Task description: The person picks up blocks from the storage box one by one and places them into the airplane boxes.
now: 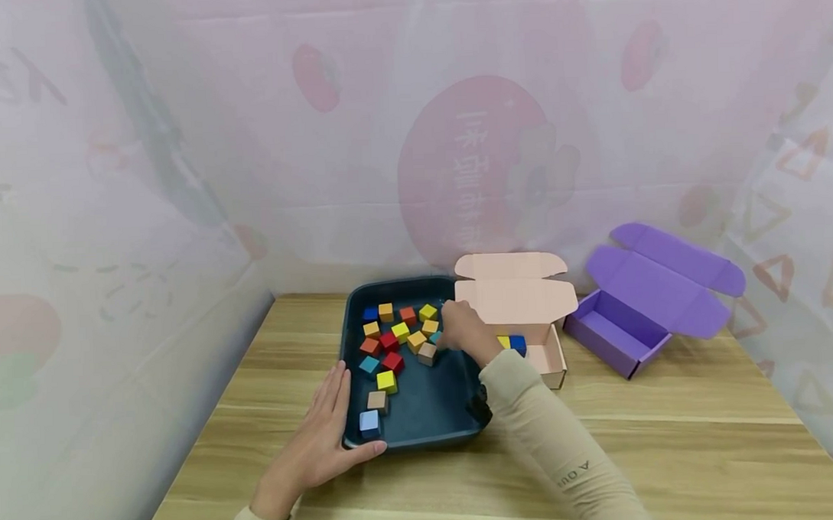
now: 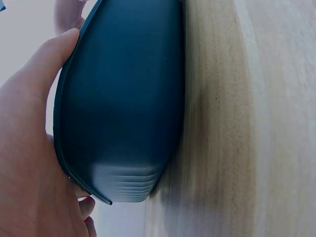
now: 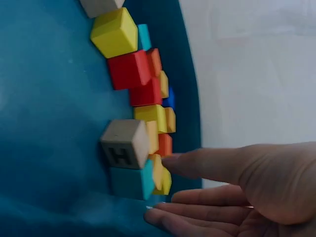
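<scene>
Nearest the head camera was my left hand (image 1: 319, 439), fingers straight and flat against the tray's (image 1: 422, 413) left wall, gripping nothing, only bracing it on the table (image 1: 671, 450). My right hand (image 1: 463, 331) was reaching into the tray's far right part, fingers apart and loosely extended above the cubes (image 1: 398, 337), with nothing yet pinched between them.

The cubes lay crowded, several touching, so I judged my fingertips (image 3: 170, 160) could easily nudge a neighbour and scatter the cluster, or lift two at once. Had my left palm slackened, the tray might have slid along the table under the push of my right hand. My sleeve (image 1: 532, 409) crossed the tray's right rim and could have dragged it too.

Only the head view showed the pink box (image 1: 551, 358) just right of the tray, with a yellow and a blue cube already inside, and the purple box (image 1: 619, 337) further right, apparently empty. My right wrist view alone showed a tan cube (image 3: 124, 143) lettered H beside a teal one. My left wrist view showed the tray's outer wall (image 2: 123, 98) and my palm (image 2: 24, 163) pressed to its rim.
</scene>
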`<state>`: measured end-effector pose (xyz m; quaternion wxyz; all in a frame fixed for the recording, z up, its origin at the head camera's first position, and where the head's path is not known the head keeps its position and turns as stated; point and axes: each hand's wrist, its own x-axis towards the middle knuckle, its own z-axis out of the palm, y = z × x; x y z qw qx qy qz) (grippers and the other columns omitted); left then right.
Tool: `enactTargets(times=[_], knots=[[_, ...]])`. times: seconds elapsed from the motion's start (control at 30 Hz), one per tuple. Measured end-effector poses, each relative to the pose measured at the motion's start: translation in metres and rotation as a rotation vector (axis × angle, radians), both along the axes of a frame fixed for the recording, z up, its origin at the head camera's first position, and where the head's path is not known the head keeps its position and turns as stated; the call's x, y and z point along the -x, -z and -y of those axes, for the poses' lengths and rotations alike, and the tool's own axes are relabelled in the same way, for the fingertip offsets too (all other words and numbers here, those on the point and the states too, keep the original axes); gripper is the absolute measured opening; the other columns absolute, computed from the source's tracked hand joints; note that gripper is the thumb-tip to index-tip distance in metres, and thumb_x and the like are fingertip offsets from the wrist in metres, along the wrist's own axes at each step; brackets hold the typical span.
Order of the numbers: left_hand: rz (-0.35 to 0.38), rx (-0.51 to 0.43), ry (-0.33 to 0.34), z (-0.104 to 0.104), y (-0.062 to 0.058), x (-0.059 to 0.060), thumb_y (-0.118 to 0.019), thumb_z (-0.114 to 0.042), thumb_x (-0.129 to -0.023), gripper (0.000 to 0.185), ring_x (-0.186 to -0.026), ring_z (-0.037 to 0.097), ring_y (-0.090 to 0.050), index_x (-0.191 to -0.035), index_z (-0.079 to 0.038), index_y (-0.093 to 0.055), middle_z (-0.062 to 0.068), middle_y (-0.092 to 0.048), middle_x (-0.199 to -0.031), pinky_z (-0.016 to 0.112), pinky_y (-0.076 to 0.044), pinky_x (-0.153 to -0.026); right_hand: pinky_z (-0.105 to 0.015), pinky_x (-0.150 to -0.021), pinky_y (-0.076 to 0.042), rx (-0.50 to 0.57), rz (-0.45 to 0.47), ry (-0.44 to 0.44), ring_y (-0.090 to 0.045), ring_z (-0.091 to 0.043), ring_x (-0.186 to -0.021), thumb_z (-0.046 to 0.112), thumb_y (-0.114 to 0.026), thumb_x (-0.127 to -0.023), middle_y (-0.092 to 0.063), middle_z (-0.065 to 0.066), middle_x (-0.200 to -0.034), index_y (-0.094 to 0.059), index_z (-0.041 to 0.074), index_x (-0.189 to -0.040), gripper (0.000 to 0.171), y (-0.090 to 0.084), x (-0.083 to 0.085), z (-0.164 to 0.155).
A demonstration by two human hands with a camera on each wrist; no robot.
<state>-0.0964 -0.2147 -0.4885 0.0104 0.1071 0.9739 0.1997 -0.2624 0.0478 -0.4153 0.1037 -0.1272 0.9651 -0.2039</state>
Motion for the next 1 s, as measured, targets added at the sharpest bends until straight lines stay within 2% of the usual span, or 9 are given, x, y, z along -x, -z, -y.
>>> enactTargets(times=[0.03, 0.1, 0.33, 0.57, 0.8, 1.0], knots=[[0.002, 0.001, 0.0, 0.0, 0.0, 0.0, -0.064, -0.084, -0.083, 0.13, -0.167, 0.037, -0.008, -0.171, -0.008, -0.006, 0.012, 0.002, -0.18, 0.066, -0.019, -0.131, -0.039, -0.084, -0.061, -0.008, -0.002, 0.009, -0.062, -0.026, -0.088, 0.015, -0.084, -0.09, -0.068, -0.014, -0.102, -0.07, -0.001, -0.11, 0.029, 0.003, 0.0, 0.001], [0.003, 0.002, 0.002, -0.001, 0.0, 0.0, -0.064, -0.084, -0.083, 0.13, -0.167, 0.037, -0.008, -0.171, -0.008, -0.006, 0.012, 0.002, -0.18, 0.066, -0.019, -0.131, -0.041, -0.088, -0.061, -0.009, 0.002, 0.022, -0.061, -0.027, -0.092, 0.013, -0.084, -0.09, -0.068, -0.015, -0.108, -0.069, -0.001, -0.114, 0.031, 0.006, 0.0, 0.002], [0.003, -0.006, 0.004, -0.004, 0.001, 0.0, -0.064, -0.084, -0.083, 0.13, -0.167, 0.037, -0.007, -0.171, -0.009, -0.005, 0.011, 0.004, -0.18, 0.065, -0.018, -0.131, -0.04, -0.083, -0.061, -0.011, -0.014, 0.047, -0.061, -0.027, -0.089, 0.011, -0.084, -0.089, -0.068, -0.015, -0.103, -0.071, 0.0, -0.106, 0.023, 0.019, 0.004, 0.001], [0.007, -0.017, 0.009, -0.004, 0.0, -0.001, -0.065, -0.083, -0.083, 0.129, -0.167, 0.037, -0.007, -0.171, -0.008, -0.006, 0.011, 0.004, -0.18, 0.065, -0.017, -0.132, -0.04, -0.083, -0.062, -0.014, -0.027, 0.06, -0.062, -0.027, -0.087, 0.013, -0.085, -0.089, -0.068, -0.015, -0.102, -0.072, 0.0, -0.108, 0.026, 0.027, 0.009, 0.001], [0.015, -0.014, 0.007, -0.003, -0.002, 0.0, -0.065, -0.083, -0.083, 0.13, -0.167, 0.037, -0.007, -0.171, -0.008, -0.006, 0.011, 0.005, -0.18, 0.065, -0.017, -0.132, -0.04, -0.086, -0.063, 0.002, -0.047, 0.062, -0.063, -0.025, -0.084, 0.014, -0.085, -0.089, -0.068, -0.013, -0.098, -0.073, 0.0, -0.106, 0.025, 0.031, 0.011, 0.002], [0.02, -0.014, 0.008, -0.003, -0.001, 0.0, -0.065, -0.083, -0.083, 0.13, -0.167, 0.037, -0.007, -0.171, -0.008, -0.005, 0.011, 0.004, -0.18, 0.065, -0.017, -0.131, -0.037, -0.079, -0.062, 0.03, -0.051, 0.072, -0.062, -0.024, -0.08, 0.014, -0.086, -0.088, -0.066, -0.012, -0.091, -0.073, 0.0, -0.101, 0.023, 0.03, 0.008, 0.002]])
